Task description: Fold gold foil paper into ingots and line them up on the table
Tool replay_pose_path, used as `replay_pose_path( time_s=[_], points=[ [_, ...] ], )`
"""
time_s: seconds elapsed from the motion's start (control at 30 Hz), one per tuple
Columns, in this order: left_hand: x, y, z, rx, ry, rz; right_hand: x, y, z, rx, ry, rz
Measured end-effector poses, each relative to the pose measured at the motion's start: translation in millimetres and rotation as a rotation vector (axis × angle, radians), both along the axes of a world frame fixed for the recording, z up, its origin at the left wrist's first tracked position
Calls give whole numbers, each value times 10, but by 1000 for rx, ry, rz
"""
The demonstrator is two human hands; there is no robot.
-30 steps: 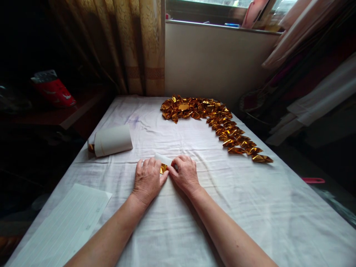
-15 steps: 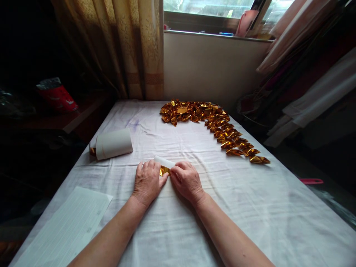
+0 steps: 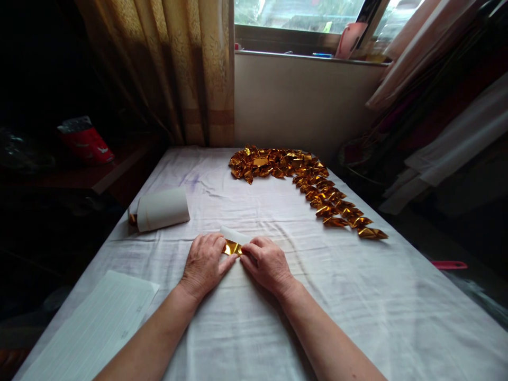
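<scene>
A small sheet of paper, gold foil (image 3: 233,247) on one side and white along its far edge, lies on the cloth between my hands. My left hand (image 3: 204,264) grips its left end, fingers bent over it and thumb along the near edge. At the right end, my right hand (image 3: 266,263) pinches the paper between thumb and fingers. Part of the paper is hidden under the fingers. Beyond, on the far right of the table, lie many folded gold foil pieces (image 3: 278,161), some heaped and some in slanting rows.
To the left, a pale cardboard tube (image 3: 163,209) lies on its side with gold foil showing at its end. A lined white sheet (image 3: 95,323) rests near the left edge of the white cloth (image 3: 341,301). A red packet (image 3: 88,142) stands on a dark side shelf.
My left hand has slid slightly left and nearer to me, and more gold foil shows between the hands. My right hand still pinches the paper. The view has tilted slightly upward.
</scene>
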State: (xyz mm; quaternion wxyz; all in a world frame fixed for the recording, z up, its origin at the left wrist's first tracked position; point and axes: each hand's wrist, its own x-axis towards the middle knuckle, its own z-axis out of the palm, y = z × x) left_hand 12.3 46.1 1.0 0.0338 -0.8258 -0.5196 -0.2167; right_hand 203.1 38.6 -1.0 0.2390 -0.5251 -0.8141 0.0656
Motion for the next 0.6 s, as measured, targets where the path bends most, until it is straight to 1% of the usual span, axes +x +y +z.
replay_pose_path(
  time_s=[0.2,0.4,0.6],
  points=[
    [-121,48,-1,-75,-58,-92,-18,-4,40,-36,-33,-17],
    [-147,69,-12,-69,-80,-101,-37,8,19,-35,-50,-36],
    [-139,72,-12,-61,-59,-96,-43,29,-36,-6,-62,-21]
  ],
)
